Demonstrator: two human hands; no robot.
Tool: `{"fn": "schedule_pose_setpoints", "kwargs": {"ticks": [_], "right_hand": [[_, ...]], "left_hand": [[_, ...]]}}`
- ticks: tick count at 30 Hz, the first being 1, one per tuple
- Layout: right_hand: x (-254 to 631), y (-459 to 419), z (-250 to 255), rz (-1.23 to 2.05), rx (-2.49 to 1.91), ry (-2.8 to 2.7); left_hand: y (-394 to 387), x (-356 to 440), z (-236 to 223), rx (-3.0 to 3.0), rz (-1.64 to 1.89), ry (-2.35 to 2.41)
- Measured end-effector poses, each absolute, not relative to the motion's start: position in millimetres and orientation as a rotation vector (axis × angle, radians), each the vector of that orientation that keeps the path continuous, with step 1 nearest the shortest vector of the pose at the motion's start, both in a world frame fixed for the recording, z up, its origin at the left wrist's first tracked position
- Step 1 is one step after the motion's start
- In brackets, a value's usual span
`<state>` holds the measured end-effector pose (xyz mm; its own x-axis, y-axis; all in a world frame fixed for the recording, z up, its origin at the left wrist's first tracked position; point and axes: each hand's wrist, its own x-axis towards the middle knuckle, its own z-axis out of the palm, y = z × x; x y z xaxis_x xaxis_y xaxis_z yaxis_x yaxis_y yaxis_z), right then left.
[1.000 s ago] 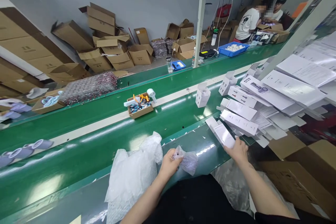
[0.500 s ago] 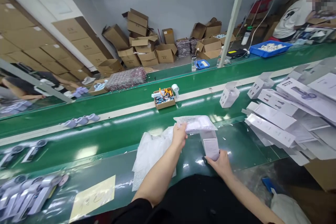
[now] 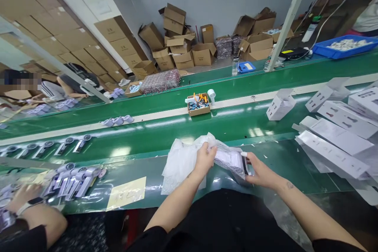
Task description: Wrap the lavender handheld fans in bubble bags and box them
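Observation:
My left hand (image 3: 206,158) is closed on the near-left part of a clear bubble-wrap bag (image 3: 228,158) with something pale lavender in it. At the other end my right hand (image 3: 261,171) grips the same bundle, its thumb and fingers around a dark-edged end. What that end belongs to is partly covered by my fingers and the plastic. A white cover sits on one of my right fingertips. Just left of the bundle lies a loose heap of white bubble-wrap bags (image 3: 180,165) on the dark green bench (image 3: 274,165), partly behind my left hand.
White printed cartons (image 3: 336,149) are piled at the right; an upright open carton (image 3: 280,104) stands on the green belt (image 3: 165,134). A small box of parts (image 3: 199,111) sits mid-belt. Lavender handheld fans (image 3: 76,181) and a yellow sheet (image 3: 126,193) lie left, beside a co-worker's arm (image 3: 38,212).
The view has swung left. The white box seen in my right hand earlier is no longer distinguishable; that hand now meets the bubble-wrapped bundle, which has come lower and nearer to me.

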<state>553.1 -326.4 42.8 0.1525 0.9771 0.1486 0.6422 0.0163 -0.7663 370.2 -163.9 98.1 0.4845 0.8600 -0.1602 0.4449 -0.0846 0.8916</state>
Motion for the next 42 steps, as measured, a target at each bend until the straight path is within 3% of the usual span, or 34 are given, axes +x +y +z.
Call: {"fn": "schedule_pose_setpoints", "kwargs": {"ticks": [3, 7, 13, 18, 23, 29, 34, 39, 42], "right_hand": [[544, -329, 30, 0.549, -1.732, -1.576], [532, -339, 15, 0.377, -1.851, -1.476], [527, -362, 8, 0.304, -1.792, -1.459], [533, -381, 1, 0.360, -1.824, -1.375], [532, -387, 4, 0.527, -1.829, -1.445], [533, -388, 0, 0.585, -1.852, -1.356], [557, -377, 11, 0.683, -1.888, -1.385], [650, -319, 51, 0.559, -2.053, -1.326], [719, -267, 61, 0.437, -2.121, -1.282]], "left_hand": [[-186, 375, 113, 2.323, 0.639, 0.979], [-217, 401, 124, 2.816, 0.454, 0.714], [-243, 416, 129, 2.910, -0.086, 0.558], [-249, 392, 134, 2.995, 0.050, 0.139], [-242, 392, 102, 2.979, 0.028, -0.172], [-249, 395, 85, 2.946, 0.035, -0.082], [-247, 410, 103, 2.950, -0.044, -0.164], [-215, 394, 122, 2.607, 0.376, 0.497], [-198, 362, 106, 2.202, 0.400, 0.894]]}}
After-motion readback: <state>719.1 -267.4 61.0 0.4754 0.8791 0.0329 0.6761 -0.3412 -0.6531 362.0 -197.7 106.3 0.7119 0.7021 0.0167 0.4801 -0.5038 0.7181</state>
